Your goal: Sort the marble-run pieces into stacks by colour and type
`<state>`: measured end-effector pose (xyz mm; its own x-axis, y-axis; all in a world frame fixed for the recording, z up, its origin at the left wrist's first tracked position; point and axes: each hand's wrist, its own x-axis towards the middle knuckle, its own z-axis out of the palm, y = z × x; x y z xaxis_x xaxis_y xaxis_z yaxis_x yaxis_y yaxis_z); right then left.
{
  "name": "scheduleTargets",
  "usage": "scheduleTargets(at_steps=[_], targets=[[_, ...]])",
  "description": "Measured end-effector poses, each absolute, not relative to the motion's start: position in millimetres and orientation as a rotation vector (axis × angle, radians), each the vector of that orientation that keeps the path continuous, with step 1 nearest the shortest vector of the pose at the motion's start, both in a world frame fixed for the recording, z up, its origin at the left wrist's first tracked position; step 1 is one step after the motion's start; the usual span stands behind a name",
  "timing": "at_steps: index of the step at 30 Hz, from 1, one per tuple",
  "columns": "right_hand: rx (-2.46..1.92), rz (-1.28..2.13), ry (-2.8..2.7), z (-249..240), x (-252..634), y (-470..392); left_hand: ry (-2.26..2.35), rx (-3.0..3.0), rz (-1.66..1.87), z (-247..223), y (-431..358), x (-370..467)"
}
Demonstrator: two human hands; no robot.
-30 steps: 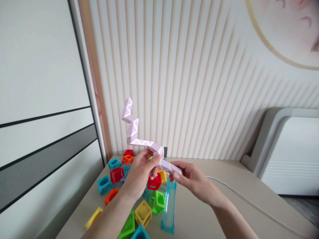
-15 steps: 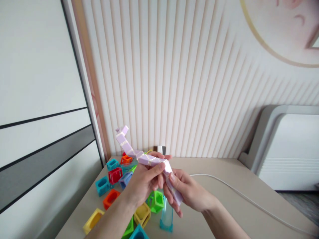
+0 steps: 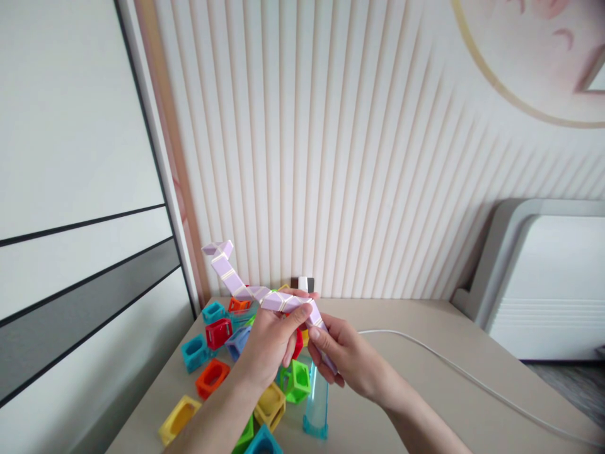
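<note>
A pale purple and white snake puzzle [image 3: 227, 277], made of jointed wedge segments, is held above the tabletop in both hands. My left hand [image 3: 274, 337] is closed round its middle, thumb on top and fingers underneath. Lower down, my right hand [image 3: 347, 353] pinches the near end between thumb and fingers. The far part zigzags up to the left and ends in a bent tip. Parts of the puzzle are hidden behind the fingers.
Colourful hollow cube blocks, such as a red block [image 3: 218, 333] and a green block [image 3: 295, 381], lie on the table [image 3: 401, 378] under my arms. A clear blue chute piece [image 3: 316, 410] lies there too. A white cable [image 3: 439, 360] crosses the right side. A ribbed wall [image 3: 307, 157] stands behind.
The puzzle's far part has swung to the left and its tip points differently. My right hand has risen slightly, and its fingers have drawn in round the near end.
</note>
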<state>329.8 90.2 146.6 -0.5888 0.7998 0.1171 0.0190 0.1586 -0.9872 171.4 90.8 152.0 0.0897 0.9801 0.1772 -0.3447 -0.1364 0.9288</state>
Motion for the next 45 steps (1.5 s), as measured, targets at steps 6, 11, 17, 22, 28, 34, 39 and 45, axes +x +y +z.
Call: scheduleTargets(at_steps=[6,11,17,22,28,34,39,45], targets=[[-0.873,1.404,-1.672,150.7,326.9,85.8,0.837,1.103,1.474,150.3,93.7,172.6],[-0.996,1.192,-1.702,155.4,323.2,78.1,0.892,1.099,1.645,153.5,97.0,167.2],[-1.059,0.939,-1.842,150.2,320.7,71.8,0.874,1.133,1.622,154.9,98.7,164.1],[-1.089,1.045,-1.850,155.1,321.9,70.4,0.887,1.162,1.589,155.8,97.0,162.3],[-1.081,1.247,-1.769,155.6,320.1,68.8,0.901,1.177,1.572,157.0,95.9,160.6],[-1.051,1.330,-1.709,155.5,316.8,61.2,0.909,1.155,1.563,162.0,92.1,164.0],[-1.001,1.400,-1.639,158.8,314.7,58.7,0.881,1.208,1.549,161.5,89.3,160.7],[-0.909,1.599,-1.511,159.0,321.1,62.9,0.816,1.284,1.406,163.6,86.2,158.0]])
